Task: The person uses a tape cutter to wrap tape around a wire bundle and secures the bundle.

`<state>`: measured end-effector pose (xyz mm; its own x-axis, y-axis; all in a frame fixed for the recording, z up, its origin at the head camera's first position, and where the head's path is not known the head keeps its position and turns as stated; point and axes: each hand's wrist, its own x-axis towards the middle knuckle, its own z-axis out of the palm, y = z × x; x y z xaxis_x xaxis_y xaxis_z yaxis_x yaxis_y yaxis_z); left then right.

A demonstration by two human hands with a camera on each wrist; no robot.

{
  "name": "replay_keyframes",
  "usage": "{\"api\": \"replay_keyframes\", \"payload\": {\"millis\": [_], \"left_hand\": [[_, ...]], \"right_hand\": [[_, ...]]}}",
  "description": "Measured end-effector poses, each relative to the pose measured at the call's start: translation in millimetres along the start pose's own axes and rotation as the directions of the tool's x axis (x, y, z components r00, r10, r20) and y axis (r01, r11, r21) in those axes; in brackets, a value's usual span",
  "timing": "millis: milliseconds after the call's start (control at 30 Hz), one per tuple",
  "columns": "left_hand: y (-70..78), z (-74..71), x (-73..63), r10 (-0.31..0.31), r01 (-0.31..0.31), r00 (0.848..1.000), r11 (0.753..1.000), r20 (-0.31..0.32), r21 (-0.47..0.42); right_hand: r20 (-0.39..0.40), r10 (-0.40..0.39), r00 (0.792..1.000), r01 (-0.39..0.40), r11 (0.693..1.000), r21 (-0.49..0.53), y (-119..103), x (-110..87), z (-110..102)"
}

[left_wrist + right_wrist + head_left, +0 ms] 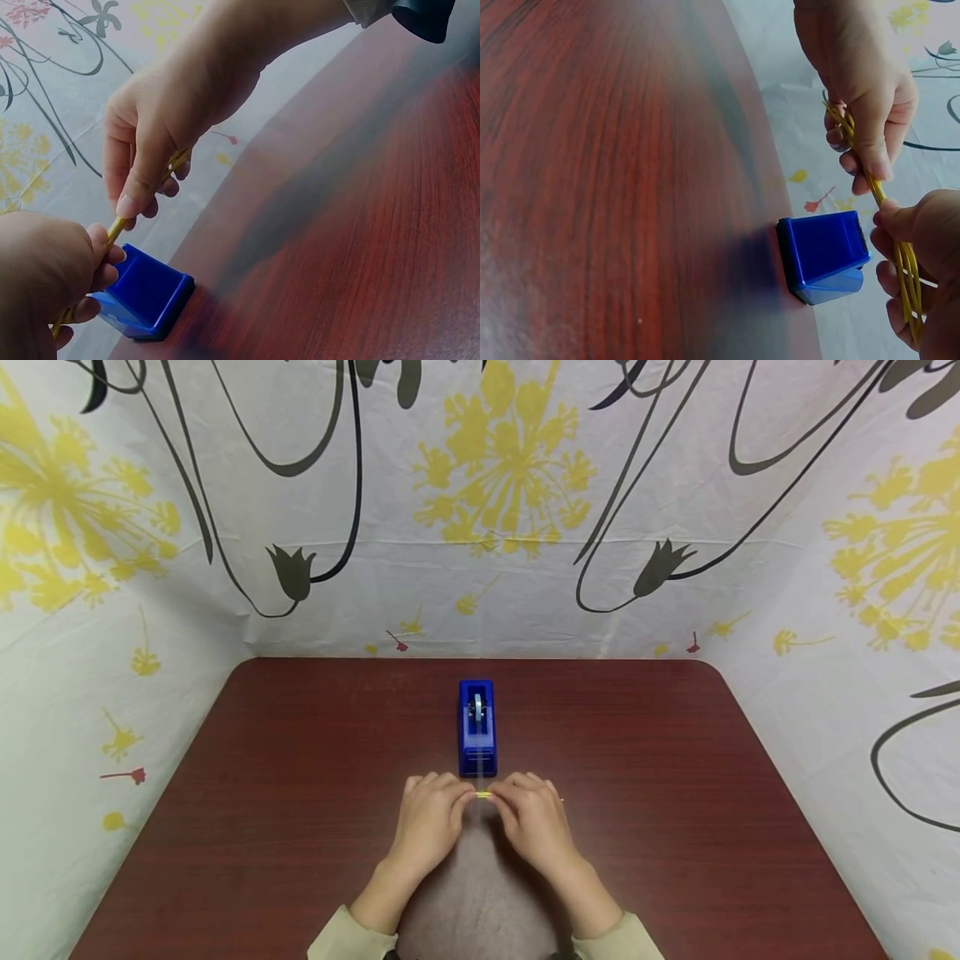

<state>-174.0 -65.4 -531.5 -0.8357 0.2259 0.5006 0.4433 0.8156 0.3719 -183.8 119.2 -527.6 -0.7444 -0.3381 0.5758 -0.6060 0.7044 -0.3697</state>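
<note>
Both hands hold a bundle of thin yellow strands (pixel 907 285), like wire, between them in front of a blue tape dispenser (pixel 468 739). My left hand (pixel 433 817) pinches one part with thumb and fingertips. My right hand (pixel 538 818) pinches the bundle close beside it, leaving a short yellow stretch (pixel 483 795) showing between. Loose strand ends show past the fingers in the right wrist view. A roll sits inside the dispenser, and a faint pale strip runs down its front towards the bundle. I cannot tell if that strip touches the strands.
The dispenser stands on a dark red wood-grain table (pixel 330 727) with rounded far corners. A white sheet (pixel 360 610) with yellow and grey flower prints hangs behind and along both sides of the table.
</note>
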Motion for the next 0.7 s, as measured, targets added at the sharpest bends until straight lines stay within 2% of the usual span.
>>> {"api": "replay_keyframes", "payload": {"millis": [133, 367, 700], "left_hand": [[-0.1, 0.2, -0.1, -0.003, 0.003, 1.0, 1.0, -0.016, -0.02], [-0.3, 0.5, -0.8, 0.004, -0.005, 1.0, 1.0, -0.03, -0.019], [-2.2, -0.2, -1.5, 0.02, -0.02, 1.0, 1.0, -0.02, -0.01]], "right_hand": [[0.029, 0.004, 1.0, -0.004, 1.0, -0.003, -0.1, 0.4, -0.7], [0.125, 0.051, 0.991, -0.046, 0.998, -0.04, -3.4, 2.0, -2.6], [0.102, 0.042, 0.994, -0.038, 0.998, -0.044, -2.6, 1.2, -0.2]]}}
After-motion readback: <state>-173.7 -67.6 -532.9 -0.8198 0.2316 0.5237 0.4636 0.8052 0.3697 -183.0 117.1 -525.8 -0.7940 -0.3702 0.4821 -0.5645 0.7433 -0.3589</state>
